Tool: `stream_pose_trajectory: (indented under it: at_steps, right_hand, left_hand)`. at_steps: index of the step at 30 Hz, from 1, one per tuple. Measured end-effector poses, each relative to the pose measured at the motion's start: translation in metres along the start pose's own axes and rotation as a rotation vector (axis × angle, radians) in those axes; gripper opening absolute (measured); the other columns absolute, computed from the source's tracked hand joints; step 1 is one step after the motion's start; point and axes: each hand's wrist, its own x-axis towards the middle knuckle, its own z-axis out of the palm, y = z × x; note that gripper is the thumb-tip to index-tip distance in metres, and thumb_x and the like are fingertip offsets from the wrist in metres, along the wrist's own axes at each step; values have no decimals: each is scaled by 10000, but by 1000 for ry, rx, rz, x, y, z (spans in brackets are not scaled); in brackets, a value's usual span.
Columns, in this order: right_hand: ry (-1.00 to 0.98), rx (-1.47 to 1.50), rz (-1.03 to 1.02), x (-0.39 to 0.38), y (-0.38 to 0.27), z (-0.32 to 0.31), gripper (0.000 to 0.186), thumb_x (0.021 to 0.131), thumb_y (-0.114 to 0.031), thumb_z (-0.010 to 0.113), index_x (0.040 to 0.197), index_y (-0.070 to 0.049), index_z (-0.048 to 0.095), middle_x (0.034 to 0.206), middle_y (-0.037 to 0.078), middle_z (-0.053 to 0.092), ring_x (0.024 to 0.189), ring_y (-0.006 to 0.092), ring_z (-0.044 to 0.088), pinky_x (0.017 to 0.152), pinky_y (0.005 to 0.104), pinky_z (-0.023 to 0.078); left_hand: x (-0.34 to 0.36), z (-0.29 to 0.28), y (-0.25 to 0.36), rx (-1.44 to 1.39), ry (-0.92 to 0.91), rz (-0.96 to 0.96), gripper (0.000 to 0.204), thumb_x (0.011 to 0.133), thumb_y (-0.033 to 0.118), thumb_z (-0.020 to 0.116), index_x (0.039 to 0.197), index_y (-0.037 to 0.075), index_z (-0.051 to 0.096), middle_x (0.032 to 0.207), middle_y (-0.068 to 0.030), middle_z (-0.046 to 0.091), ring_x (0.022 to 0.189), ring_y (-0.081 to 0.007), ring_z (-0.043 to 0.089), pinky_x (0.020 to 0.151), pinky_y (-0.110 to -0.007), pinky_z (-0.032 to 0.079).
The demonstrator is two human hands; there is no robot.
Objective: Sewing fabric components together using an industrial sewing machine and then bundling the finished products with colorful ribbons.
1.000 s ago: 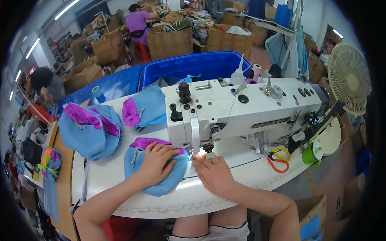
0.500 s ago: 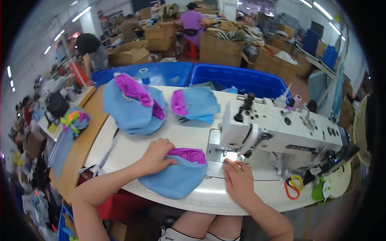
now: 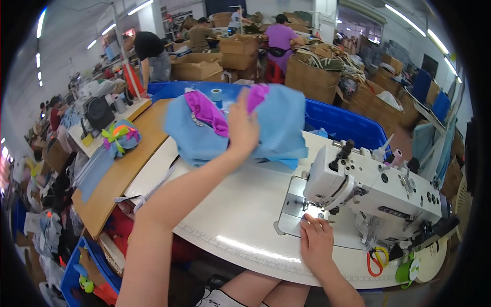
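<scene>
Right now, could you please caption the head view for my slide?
Left hand at a blue-and-purple fabric piece, right hand beside a white sewing machine.

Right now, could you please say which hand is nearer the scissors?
Right. The right hand lies left of the scissors; the left hand is farther away, by the blue-and-purple fabric.

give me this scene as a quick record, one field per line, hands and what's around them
left hand: the left hand is blurred, at a blue-and-purple fabric piece; firmness of grip unclear
right hand: the right hand rests beside the lit needle area of a white sewing machine
left of left hand: another blue-and-purple fabric piece
right of right hand: scissors with red and yellow handles, then a green-and-white round item
behind table: blue bin
</scene>
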Motion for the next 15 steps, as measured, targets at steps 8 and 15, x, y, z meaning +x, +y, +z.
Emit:
stream_pose_trajectory:
  at_steps: [8, 15]
  right_hand:
    - [-8, 19, 25, -4, 4, 4, 222, 869, -82, 666, 1090, -97, 673, 1247, 92, 657, 1093, 361, 584, 939, 464, 460]
    - [-23, -177, -23, -15, 17, 13, 269, 850, -117, 651, 1118, -86, 651, 1308, 78, 628, 1059, 278, 613, 864, 430, 473]
  left_hand:
    - [-63, 22, -37, 388, -726, 14, 354, 842, 293, 718, 1171, 164, 713, 1262, -214, 559, 1125, -415, 581, 961, -508, 499]
    - [-62, 6, 6, 168, -580, 246, 460, 824, 113, 734, 1270, 130, 627, 1532, -240, 385, 1386, -434, 397, 1139, -492, 332]
